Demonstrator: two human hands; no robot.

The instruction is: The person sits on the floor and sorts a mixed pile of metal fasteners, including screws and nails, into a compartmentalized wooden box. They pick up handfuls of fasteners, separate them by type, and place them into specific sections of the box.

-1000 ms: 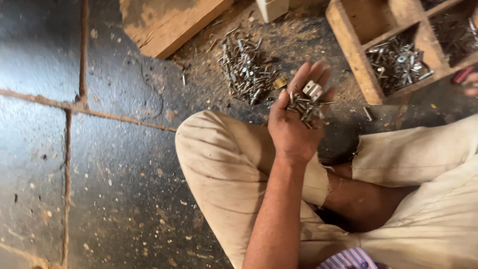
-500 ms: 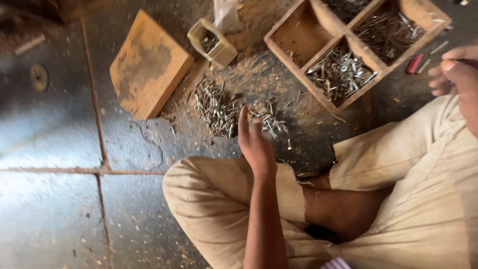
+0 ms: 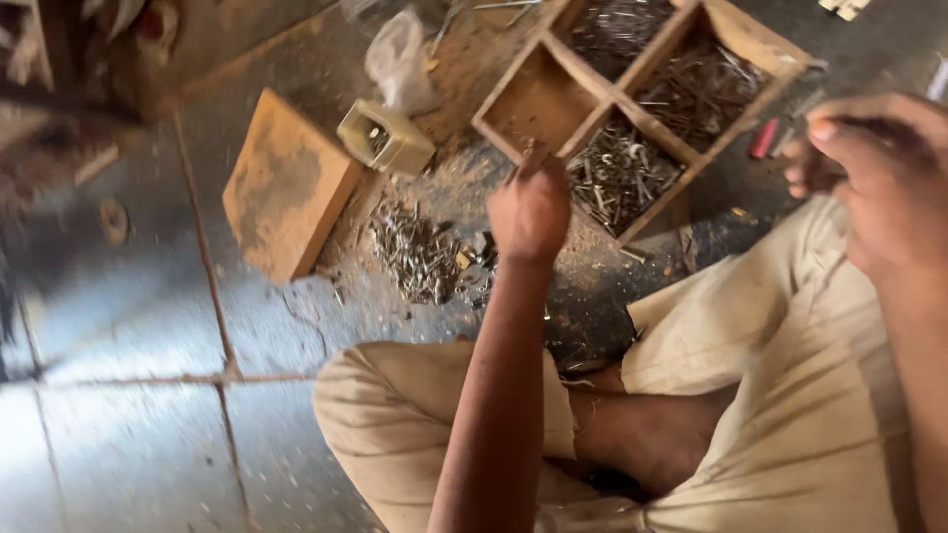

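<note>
I sit cross-legged on a dark stone floor. My left hand (image 3: 531,212) is stretched forward with its back to the camera and its fingers curled, at the near edge of a divided wooden tray (image 3: 760,44). What lies in its palm is hidden. The compartment just past it holds metal screws (image 3: 617,173). A loose pile of screws (image 3: 420,257) lies on the floor left of the hand. My right hand (image 3: 869,168) hovers blurred at the right with its fingers pinched together. Whether it grips anything is unclear.
A flat wooden block (image 3: 286,192) lies left of the pile. A small cream box (image 3: 385,136) and a crumpled plastic bag (image 3: 400,59) sit behind it. A red piece (image 3: 763,138) lies by the tray's right edge. My knees in beige trousers (image 3: 395,415) fill the foreground.
My left hand, palm up with screws a second ago, turned over, passed above the floor pile and reached the tray's near edge. The view tilted up and the right hand came further in.
</note>
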